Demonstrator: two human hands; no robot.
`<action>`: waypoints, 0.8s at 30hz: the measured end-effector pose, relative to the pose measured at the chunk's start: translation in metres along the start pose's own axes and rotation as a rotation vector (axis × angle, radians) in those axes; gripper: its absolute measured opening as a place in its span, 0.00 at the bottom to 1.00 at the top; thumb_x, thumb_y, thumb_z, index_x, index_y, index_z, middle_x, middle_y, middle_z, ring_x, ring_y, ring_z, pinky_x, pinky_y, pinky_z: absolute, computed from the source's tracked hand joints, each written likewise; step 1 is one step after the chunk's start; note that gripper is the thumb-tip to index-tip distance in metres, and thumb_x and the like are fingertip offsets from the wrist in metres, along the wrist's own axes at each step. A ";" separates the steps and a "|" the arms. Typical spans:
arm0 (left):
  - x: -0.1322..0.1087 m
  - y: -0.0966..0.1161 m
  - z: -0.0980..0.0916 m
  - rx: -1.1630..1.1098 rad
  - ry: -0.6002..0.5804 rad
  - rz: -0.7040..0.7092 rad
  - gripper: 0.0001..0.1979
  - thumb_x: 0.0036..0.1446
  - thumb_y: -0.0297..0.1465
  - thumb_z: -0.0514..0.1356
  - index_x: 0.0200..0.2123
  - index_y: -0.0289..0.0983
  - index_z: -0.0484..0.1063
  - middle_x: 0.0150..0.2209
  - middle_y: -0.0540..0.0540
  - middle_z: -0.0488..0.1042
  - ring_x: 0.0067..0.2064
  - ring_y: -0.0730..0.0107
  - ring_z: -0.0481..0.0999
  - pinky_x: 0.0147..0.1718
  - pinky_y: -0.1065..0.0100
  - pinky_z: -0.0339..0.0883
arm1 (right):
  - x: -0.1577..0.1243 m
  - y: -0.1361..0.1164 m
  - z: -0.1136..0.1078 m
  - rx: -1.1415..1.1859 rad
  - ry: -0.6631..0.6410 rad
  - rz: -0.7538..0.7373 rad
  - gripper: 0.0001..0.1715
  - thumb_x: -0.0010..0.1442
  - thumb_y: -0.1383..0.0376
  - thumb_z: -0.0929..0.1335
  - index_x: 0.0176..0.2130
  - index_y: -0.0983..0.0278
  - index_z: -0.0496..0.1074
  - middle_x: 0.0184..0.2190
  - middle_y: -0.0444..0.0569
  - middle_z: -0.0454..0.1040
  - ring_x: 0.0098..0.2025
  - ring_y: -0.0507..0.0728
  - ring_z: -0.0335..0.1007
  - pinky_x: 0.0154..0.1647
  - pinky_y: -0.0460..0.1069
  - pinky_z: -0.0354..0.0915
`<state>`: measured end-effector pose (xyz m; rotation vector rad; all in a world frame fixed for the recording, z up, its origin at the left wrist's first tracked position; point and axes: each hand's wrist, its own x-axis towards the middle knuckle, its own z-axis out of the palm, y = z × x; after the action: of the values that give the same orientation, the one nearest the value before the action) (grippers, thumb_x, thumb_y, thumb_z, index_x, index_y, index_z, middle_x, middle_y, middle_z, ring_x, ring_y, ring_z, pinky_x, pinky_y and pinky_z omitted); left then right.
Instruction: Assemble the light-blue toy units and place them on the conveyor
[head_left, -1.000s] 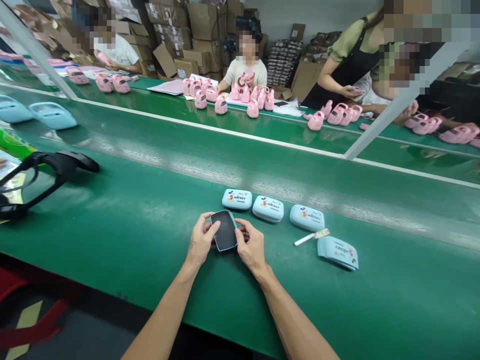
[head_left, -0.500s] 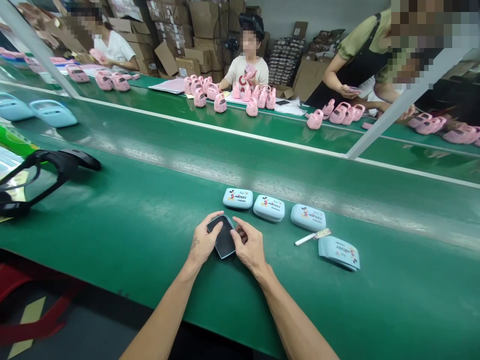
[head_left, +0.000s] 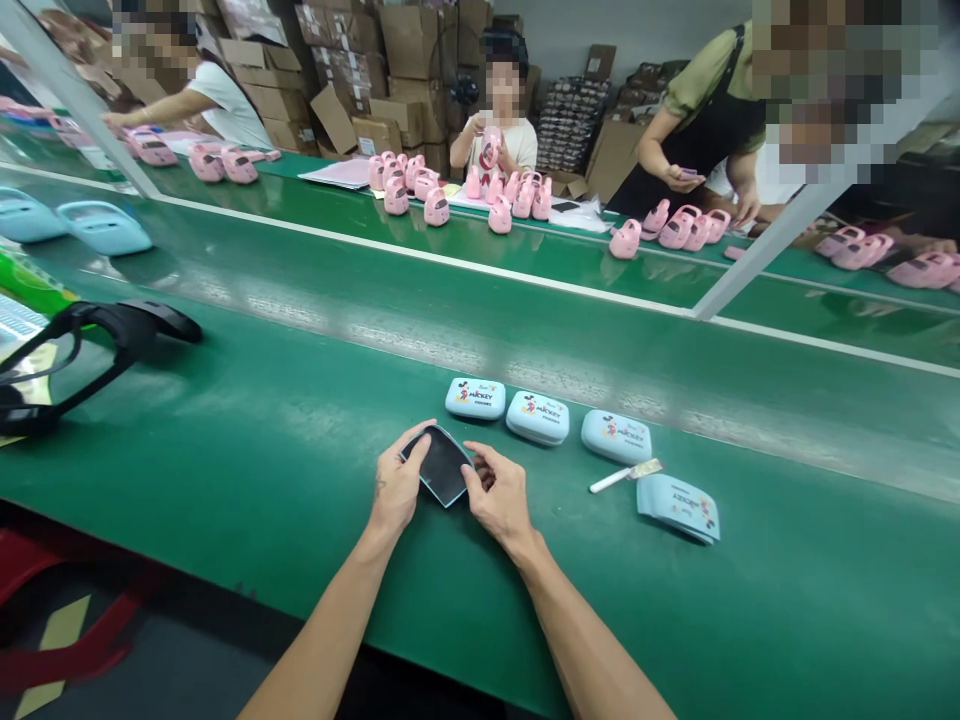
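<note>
Between my hands is a small panel [head_left: 445,468] with a black face and a thin light-blue rim, tilted toward me. My left hand [head_left: 397,478] grips its left edge, thumb lying on the black face. On the opposite edge, my right hand [head_left: 498,492] pinches with thumb and curled fingers. Just beyond stand three light-blue cases printed with a cartoon mouse: a left case [head_left: 475,398], a middle case [head_left: 538,417] and a right case [head_left: 616,436]. A white-handled flat blade [head_left: 625,475] lies near the right case. Beside it rests a stack of printed light-blue panels [head_left: 678,508].
A black strapped headset [head_left: 127,330] lies at the left, with light-blue handled shells [head_left: 105,227] behind it. A white rail [head_left: 420,252] and slanted posts divide the green bench. Across it, several people handle pink shells [head_left: 436,206]; cardboard boxes [head_left: 352,70] are stacked behind.
The black-faced panel has turned and shifted slightly left with my left hand. My right hand stays almost where it was. Across the bench, the middle person has lifted a pink shell.
</note>
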<state>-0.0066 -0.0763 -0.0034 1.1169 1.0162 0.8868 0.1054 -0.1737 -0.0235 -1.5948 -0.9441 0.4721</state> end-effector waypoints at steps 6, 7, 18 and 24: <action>-0.001 0.006 0.000 -0.047 -0.132 -0.094 0.28 0.45 0.40 0.71 0.48 0.38 0.71 0.35 0.45 0.82 0.36 0.58 0.82 0.36 0.62 0.75 | 0.005 -0.002 -0.002 0.082 0.119 0.047 0.19 0.63 0.60 0.66 0.48 0.66 0.78 0.34 0.51 0.79 0.26 0.52 0.71 0.27 0.46 0.71; -0.001 0.007 0.000 -0.030 -0.127 -0.084 0.28 0.45 0.40 0.71 0.49 0.38 0.70 0.36 0.44 0.82 0.36 0.59 0.82 0.36 0.62 0.75 | 0.005 -0.002 -0.003 0.084 0.113 0.041 0.20 0.62 0.60 0.67 0.50 0.66 0.77 0.36 0.51 0.79 0.27 0.52 0.72 0.27 0.46 0.71; -0.001 0.003 -0.002 0.166 -0.199 0.019 0.17 0.48 0.35 0.67 0.43 0.39 0.75 0.39 0.46 0.81 0.40 0.60 0.79 0.40 0.63 0.72 | 0.004 0.001 -0.003 -0.026 0.092 0.035 0.19 0.61 0.65 0.64 0.48 0.67 0.78 0.34 0.50 0.80 0.26 0.53 0.72 0.31 0.47 0.71; 0.002 -0.002 -0.005 0.247 -0.214 0.072 0.16 0.50 0.37 0.65 0.43 0.39 0.78 0.40 0.46 0.80 0.40 0.61 0.78 0.40 0.64 0.71 | 0.004 0.000 -0.003 -0.057 0.103 0.030 0.19 0.59 0.66 0.64 0.48 0.67 0.78 0.34 0.50 0.80 0.27 0.53 0.71 0.32 0.48 0.70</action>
<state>-0.0111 -0.0734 -0.0059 1.4322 0.9292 0.6924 0.1099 -0.1720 -0.0214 -1.6708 -0.8633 0.3831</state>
